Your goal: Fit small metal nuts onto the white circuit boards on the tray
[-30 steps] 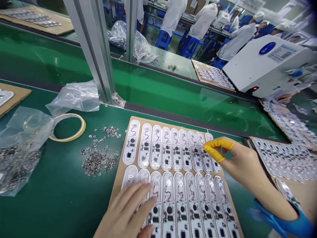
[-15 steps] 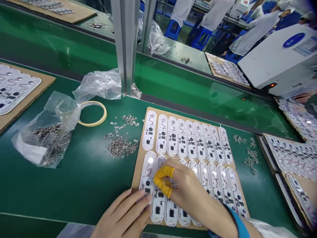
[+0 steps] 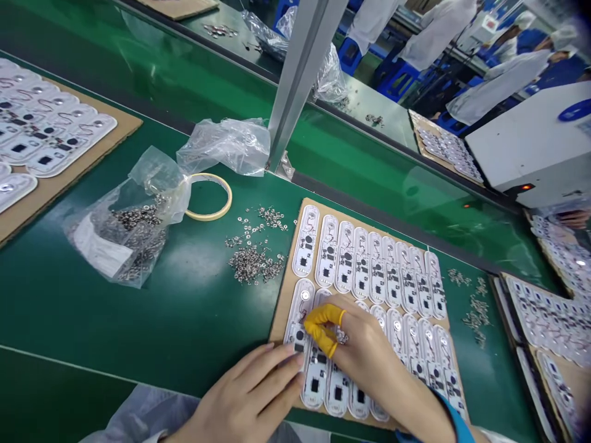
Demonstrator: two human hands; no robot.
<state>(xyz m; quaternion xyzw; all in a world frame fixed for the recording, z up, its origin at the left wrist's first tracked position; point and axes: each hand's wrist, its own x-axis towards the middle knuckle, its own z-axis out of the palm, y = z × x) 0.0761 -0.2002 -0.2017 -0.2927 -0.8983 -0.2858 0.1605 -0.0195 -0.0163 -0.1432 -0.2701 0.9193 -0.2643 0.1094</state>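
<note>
Head view, lower centre: the right hand [image 3: 364, 341] cups small metal parts [image 3: 341, 336] over the leftmost lower-row housing [image 3: 305, 296]; fingertip contents cannot be told. The left hand [image 3: 249, 394], ungripped, touches that housing; light steadying and careful fingertip placement should spare its wires
</note>
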